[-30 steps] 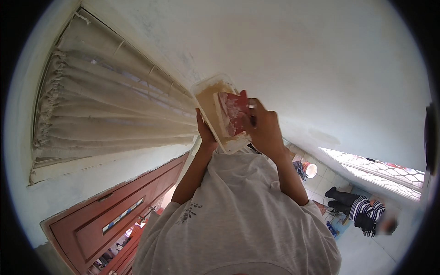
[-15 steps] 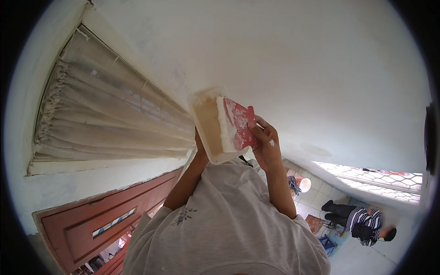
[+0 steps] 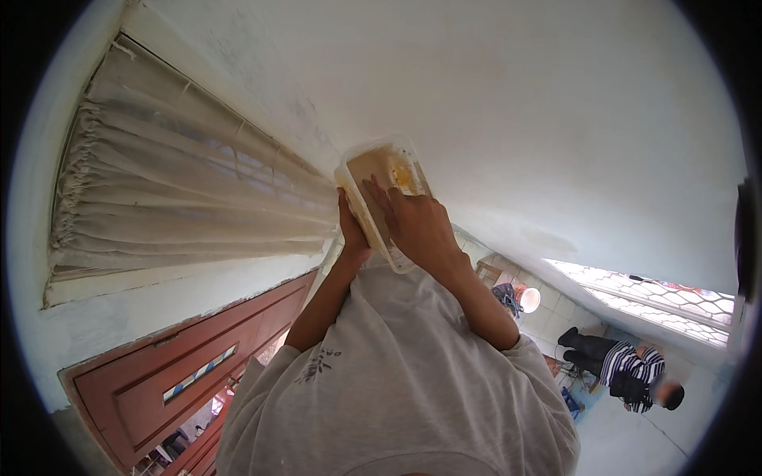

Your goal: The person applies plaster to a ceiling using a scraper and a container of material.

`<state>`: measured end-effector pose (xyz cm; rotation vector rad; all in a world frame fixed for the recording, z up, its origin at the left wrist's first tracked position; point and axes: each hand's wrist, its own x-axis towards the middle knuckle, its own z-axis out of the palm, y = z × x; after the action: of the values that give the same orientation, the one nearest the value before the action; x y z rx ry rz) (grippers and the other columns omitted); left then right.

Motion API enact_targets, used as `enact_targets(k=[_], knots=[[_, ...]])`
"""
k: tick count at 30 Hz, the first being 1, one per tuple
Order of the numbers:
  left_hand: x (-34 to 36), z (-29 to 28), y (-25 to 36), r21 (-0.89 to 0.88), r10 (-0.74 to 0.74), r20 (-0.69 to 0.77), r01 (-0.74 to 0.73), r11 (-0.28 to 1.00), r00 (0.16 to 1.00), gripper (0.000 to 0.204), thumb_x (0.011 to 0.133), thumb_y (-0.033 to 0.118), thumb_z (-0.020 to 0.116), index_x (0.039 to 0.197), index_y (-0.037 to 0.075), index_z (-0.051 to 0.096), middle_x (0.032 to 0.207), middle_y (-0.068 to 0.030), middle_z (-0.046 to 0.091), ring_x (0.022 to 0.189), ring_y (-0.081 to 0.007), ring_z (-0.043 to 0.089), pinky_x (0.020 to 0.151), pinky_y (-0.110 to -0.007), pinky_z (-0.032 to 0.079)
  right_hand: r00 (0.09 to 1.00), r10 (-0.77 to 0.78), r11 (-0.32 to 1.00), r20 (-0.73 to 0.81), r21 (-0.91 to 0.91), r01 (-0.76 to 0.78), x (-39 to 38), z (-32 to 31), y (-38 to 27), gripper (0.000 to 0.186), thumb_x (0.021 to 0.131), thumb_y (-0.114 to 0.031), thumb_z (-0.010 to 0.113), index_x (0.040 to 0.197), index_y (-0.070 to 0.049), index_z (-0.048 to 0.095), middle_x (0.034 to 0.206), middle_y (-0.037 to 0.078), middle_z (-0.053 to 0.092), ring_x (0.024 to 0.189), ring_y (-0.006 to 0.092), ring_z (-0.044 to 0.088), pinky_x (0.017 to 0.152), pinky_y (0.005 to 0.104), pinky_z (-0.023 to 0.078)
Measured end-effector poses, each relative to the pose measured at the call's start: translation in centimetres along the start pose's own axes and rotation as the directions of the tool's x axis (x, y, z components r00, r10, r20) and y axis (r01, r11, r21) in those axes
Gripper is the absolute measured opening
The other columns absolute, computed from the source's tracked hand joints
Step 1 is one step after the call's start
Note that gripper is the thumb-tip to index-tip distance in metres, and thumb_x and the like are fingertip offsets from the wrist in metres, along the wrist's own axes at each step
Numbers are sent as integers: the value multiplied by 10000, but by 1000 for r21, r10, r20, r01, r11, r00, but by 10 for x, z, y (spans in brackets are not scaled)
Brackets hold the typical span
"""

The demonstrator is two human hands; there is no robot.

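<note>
A translucent rectangular plastic tub (image 3: 368, 213) smeared with beige paste is held up in front of my chest, tilted. My left hand (image 3: 352, 226) grips it by its left side and underside; some of those fingers are hidden behind it. Over the tub's open top is my right hand (image 3: 418, 226), back of the hand up, fingers stretched toward the beige inside. Its thumb and palm are out of sight, so anything beneath them is hidden. A whitish and yellowish patch (image 3: 405, 176) shows inside, just beyond the right fingers.
A pale wall (image 3: 556, 135) rises ahead. To the left hangs a dusty curtain (image 3: 182, 182) over a window, above a reddish-brown door (image 3: 182, 381). At right a white bucket (image 3: 527, 298) stands on floor tiles, and a person in stripes (image 3: 623, 369) is near a grilled window (image 3: 659, 297).
The red scraper loaded with white paste, held in my right hand before, is no longer visible. My right hand has turned over and moved left over the tub, which now tilts differently.
</note>
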<state>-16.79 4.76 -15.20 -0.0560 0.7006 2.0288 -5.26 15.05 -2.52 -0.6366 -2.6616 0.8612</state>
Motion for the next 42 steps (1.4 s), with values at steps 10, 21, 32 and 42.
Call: enact_targets(k=[10,21,32,42], knots=[[4,-20,18,34,91,-51,-89,995,995,697,1052,646,316,1499,127,445,1423,-82,558,1283,-237,557,1108,-402,445,994,93,994,63,52,-96,29,0,-25,168,846,-48,616,991,31,590,693,188,670,633,381,692,614,468,582],[15,-18,46,-23,77,-64,-79,997,995,610,1080,551,314,1525,143,403,1446,-79,538,1326,-250,527,1123,-436,449,996,36,999,83,1,-36,46,31,-37,173,846,-51,615,994,37,627,709,199,674,664,384,694,619,481,573],[26,-62,50,221,225,225,-275,936,948,636,1080,516,326,1571,113,352,1572,-114,424,1448,-277,401,1222,-465,296,1000,25,999,1,49,-25,51,12,-64,188,912,-106,632,999,58,604,699,224,658,635,404,674,594,468,545],[15,-76,48,620,124,342,-323,716,931,813,1031,458,530,1613,92,96,1660,-147,116,1541,-297,70,1256,-450,62,991,75,997,111,-5,-75,46,43,-81,191,862,-54,622,988,79,570,728,251,671,671,411,707,621,460,593]])
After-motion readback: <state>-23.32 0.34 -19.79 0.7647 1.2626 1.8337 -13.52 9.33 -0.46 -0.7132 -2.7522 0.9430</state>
